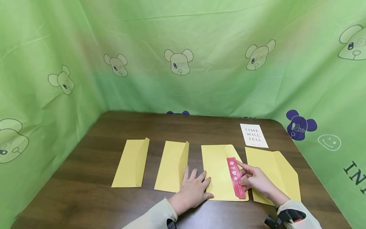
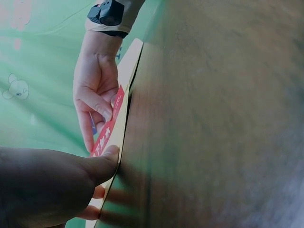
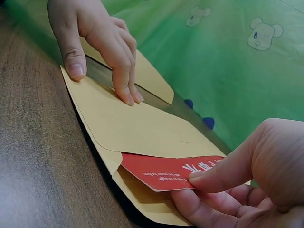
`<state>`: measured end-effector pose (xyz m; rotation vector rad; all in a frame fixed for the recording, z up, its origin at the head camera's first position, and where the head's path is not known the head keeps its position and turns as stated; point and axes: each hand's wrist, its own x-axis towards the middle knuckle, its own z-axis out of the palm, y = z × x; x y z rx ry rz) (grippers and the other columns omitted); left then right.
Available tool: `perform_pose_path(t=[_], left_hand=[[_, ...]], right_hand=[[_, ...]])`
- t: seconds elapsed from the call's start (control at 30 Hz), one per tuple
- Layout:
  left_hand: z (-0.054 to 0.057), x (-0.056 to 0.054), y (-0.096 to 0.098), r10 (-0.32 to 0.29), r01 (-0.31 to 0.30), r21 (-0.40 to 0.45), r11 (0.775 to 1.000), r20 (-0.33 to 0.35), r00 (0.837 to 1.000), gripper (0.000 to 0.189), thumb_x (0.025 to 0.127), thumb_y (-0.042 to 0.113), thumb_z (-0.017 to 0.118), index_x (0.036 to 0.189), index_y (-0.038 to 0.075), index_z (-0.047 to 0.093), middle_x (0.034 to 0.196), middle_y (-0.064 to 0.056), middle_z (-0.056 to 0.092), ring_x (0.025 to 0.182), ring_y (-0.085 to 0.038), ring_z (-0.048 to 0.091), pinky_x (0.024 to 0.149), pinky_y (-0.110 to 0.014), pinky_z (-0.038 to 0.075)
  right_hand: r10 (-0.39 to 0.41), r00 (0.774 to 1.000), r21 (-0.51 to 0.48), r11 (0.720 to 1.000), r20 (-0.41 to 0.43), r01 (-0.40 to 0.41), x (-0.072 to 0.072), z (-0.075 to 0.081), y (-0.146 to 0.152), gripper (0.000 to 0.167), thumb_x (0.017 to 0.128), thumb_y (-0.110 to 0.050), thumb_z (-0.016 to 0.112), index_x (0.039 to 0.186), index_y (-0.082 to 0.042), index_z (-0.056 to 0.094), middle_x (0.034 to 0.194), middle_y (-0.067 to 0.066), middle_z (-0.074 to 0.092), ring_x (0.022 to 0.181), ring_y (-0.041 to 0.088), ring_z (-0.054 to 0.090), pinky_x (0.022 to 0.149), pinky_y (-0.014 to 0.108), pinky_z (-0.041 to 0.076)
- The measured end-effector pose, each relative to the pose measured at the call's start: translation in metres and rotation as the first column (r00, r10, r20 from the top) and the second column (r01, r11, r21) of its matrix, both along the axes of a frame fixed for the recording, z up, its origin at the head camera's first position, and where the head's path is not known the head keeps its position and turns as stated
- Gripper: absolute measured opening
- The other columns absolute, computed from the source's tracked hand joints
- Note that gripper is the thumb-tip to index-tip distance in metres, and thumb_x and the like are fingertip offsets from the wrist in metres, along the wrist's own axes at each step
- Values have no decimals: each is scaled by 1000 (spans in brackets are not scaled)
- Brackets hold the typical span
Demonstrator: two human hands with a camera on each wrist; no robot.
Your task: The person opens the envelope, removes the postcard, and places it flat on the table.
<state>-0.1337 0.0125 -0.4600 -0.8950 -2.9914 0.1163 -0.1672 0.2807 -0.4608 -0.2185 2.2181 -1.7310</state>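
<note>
A red card point(image 1: 236, 178) with white characters lies partly inside a yellow envelope point(image 1: 214, 171), its outer strip showing at the open flap on the right. My right hand point(image 1: 255, 179) pinches the card's outer edge between thumb and fingers; the right wrist view shows the red card point(image 3: 161, 173) at the envelope's mouth. With fingers spread, my left hand point(image 1: 193, 189) rests on the left edge of the same envelope, and in the right wrist view its thumb and fingertips press the paper.
Two yellow envelopes with folded flaps, one at far left point(image 1: 128, 163) and one beside my left hand point(image 1: 171, 165), lie on the brown table point(image 1: 85, 178). Another envelope point(image 1: 274, 175) lies under my right forearm, flap open. A white printed card point(image 1: 254, 135) lies behind it.
</note>
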Motion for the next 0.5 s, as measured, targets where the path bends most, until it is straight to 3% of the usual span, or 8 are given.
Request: perform_pose_path(t=[0.17,0.5], left_hand=[[1,0,0,0,0,6,1000,-6,1000,58,94,64,50,142,31,55,148,8,49,133,-25,42,112,-57,24],[0,0,0,-2,3,15,1000,-17,1000,58,93,65,50,141,32,56,147,9,49,132,-25,42,112,-56,24]], right_hand=[[0,1000,18,1000,-28,0,0,2,2,85,76,15,60,150,13,18,92,16,49,68,16,58,58,38,58],[-75,997,79,994,-31,78,3,8,6,82,75,16,60,149,12,26,93,16,50,69,16,57,57,34,57]])
